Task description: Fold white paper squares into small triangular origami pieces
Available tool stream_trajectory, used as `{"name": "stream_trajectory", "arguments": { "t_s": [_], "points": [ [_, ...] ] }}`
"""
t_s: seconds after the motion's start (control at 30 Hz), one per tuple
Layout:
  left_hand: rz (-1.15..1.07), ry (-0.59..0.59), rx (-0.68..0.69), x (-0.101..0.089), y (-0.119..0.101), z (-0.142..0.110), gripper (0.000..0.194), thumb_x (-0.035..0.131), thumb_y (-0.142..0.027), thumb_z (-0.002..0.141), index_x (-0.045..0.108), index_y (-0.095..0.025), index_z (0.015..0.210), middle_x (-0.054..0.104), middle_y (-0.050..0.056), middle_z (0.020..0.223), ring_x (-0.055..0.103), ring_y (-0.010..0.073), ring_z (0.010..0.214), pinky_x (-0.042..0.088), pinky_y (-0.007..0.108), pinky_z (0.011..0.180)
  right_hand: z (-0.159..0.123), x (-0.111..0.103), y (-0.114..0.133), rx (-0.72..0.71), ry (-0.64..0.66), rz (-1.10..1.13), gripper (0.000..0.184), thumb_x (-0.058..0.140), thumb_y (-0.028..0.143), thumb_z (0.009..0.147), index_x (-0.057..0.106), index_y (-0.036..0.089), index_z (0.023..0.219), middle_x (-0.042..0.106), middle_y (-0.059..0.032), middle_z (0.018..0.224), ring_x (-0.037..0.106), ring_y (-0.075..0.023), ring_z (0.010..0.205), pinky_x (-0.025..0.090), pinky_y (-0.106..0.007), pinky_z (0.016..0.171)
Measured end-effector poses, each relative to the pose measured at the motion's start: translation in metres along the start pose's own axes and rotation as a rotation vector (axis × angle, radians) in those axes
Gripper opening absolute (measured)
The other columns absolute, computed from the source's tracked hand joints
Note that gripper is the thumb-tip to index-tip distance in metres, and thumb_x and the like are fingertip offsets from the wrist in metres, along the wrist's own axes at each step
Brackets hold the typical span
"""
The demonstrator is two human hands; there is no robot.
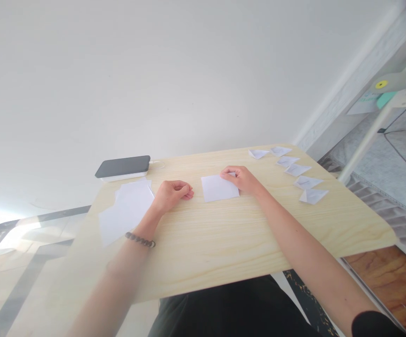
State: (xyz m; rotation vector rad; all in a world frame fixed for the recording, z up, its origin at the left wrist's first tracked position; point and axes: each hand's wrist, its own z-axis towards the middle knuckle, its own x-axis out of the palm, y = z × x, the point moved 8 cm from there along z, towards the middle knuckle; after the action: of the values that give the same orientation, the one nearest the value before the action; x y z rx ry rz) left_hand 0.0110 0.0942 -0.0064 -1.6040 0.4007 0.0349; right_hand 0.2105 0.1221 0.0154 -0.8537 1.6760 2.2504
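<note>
A small white sheet of paper (217, 189) lies at the middle of the light wooden table. My right hand (237, 178) is closed on its upper right corner, thumb against the paper. Left of the sheet, apart from it, my left hand (175, 194) rests on its side with the fingers curled in and nothing visible in them. Loose white sheets (129, 206) lie overlapping beside my left wrist. Several folded white paper pieces stand in a line along the table's right side, the nearest folded paper (313, 196) at the front.
A dark-topped, white-sided device (123, 166) with a white cable sits at the back left corner. The wooden table (203, 255) stands against a pale wall (174, 79). At the far right a white metal post (366, 140) rises beyond the table edge.
</note>
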Motion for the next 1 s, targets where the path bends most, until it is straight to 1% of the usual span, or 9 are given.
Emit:
{"name": "stream_trajectory", "arguments": {
  "t_s": [0.1, 0.23, 0.37, 0.5, 0.63, 0.73, 0.83, 0.9, 1.0],
  "points": [
    [-0.045, -0.010, -0.005, -0.002, 0.002, 0.001, 0.029, 0.057, -0.037, 0.070, 0.064, -0.010, 0.080, 0.068, 0.011, 0.079, 0.063, 0.0175, 0.071, 0.050, 0.033, 0.073, 0.000, 0.002, 0.000, 0.000, 0.022, 0.018, 0.030, 0.048, 0.042, 0.075, 0.061, 0.015, 0.072, 0.058, -0.0017, 0.071, 0.046, -0.0104, 0.060, 0.032, -0.021, 0.051],
    [-0.045, -0.011, 0.020, 0.003, -0.002, 0.003, 0.034, 0.052, -0.042, 0.074, 0.064, -0.011, 0.084, 0.066, 0.010, 0.081, 0.062, 0.0178, 0.073, 0.051, 0.032, 0.069, -0.001, 0.020, 0.009, -0.012, 0.092, 0.023, 0.029, 0.048, 0.042, 0.076, 0.061, 0.016, 0.073, 0.057, -0.0001, 0.069, 0.044, -0.0084, 0.055, 0.029, -0.020, 0.047],
    [0.046, 0.006, 0.064, 0.008, -0.007, 0.002, 0.035, 0.051, -0.046, 0.073, 0.064, -0.014, 0.082, 0.066, 0.006, 0.081, 0.060, 0.0171, 0.075, 0.049, 0.028, 0.067, -0.003, 0.034, 0.019, -0.051, 0.115, -0.003, 0.029, 0.047, 0.042, 0.077, 0.061, 0.017, 0.074, 0.057, 0.0010, 0.067, 0.042, -0.0074, 0.053, 0.028, -0.019, 0.047],
    [0.169, -0.014, 0.103, 0.006, -0.009, 0.000, 0.033, 0.055, -0.045, 0.071, 0.065, -0.015, 0.077, 0.066, 0.004, 0.076, 0.058, 0.0155, 0.068, 0.045, 0.025, 0.062, -0.003, 0.042, 0.027, -0.102, 0.102, -0.019, 0.029, 0.046, 0.040, 0.078, 0.062, 0.017, 0.075, 0.059, -0.0001, 0.071, 0.045, -0.0084, 0.057, 0.029, -0.020, 0.049],
    [0.196, -0.031, 0.069, 0.001, -0.005, 0.001, 0.030, 0.055, -0.043, 0.070, 0.065, -0.015, 0.074, 0.066, 0.004, 0.071, 0.059, 0.0159, 0.065, 0.046, 0.027, 0.063, -0.001, 0.038, 0.024, -0.096, 0.117, -0.018, 0.030, 0.046, 0.041, 0.077, 0.063, 0.017, 0.075, 0.059, -0.0002, 0.071, 0.044, -0.0083, 0.056, 0.028, -0.020, 0.049],
    [0.096, -0.001, 0.030, 0.002, -0.003, 0.001, 0.028, 0.055, -0.040, 0.071, 0.065, -0.014, 0.075, 0.067, 0.006, 0.072, 0.061, 0.0166, 0.067, 0.048, 0.029, 0.067, 0.000, 0.027, 0.013, -0.047, 0.113, -0.012, 0.030, 0.047, 0.042, 0.076, 0.063, 0.016, 0.074, 0.058, 0.0000, 0.069, 0.044, -0.0082, 0.055, 0.029, -0.020, 0.048],
    [0.001, -0.003, -0.005, 0.001, -0.001, 0.001, 0.027, 0.056, -0.037, 0.070, 0.064, -0.012, 0.078, 0.068, 0.009, 0.079, 0.062, 0.0171, 0.072, 0.050, 0.031, 0.071, 0.001, 0.016, 0.004, -0.025, 0.079, -0.002, 0.031, 0.047, 0.042, 0.075, 0.062, 0.016, 0.074, 0.059, -0.0009, 0.070, 0.046, -0.0091, 0.057, 0.031, -0.020, 0.049],
    [-0.022, -0.016, -0.009, 0.001, -0.002, 0.002, 0.028, 0.055, -0.037, 0.071, 0.064, -0.011, 0.079, 0.067, 0.010, 0.079, 0.062, 0.0172, 0.072, 0.050, 0.031, 0.071, 0.000, 0.017, 0.003, -0.021, 0.092, -0.005, 0.031, 0.047, 0.042, 0.076, 0.062, 0.016, 0.075, 0.059, -0.0010, 0.071, 0.046, -0.0092, 0.057, 0.030, -0.020, 0.049],
    [0.011, -0.026, 0.020, 0.003, -0.004, 0.002, 0.033, 0.052, -0.042, 0.073, 0.065, -0.013, 0.080, 0.066, 0.008, 0.079, 0.061, 0.0172, 0.072, 0.050, 0.030, 0.067, -0.002, 0.028, 0.011, -0.055, 0.117, -0.042, 0.028, 0.047, 0.040, 0.076, 0.063, 0.017, 0.074, 0.059, 0.0000, 0.070, 0.044, -0.0085, 0.056, 0.029, -0.020, 0.049]
  ]
}}
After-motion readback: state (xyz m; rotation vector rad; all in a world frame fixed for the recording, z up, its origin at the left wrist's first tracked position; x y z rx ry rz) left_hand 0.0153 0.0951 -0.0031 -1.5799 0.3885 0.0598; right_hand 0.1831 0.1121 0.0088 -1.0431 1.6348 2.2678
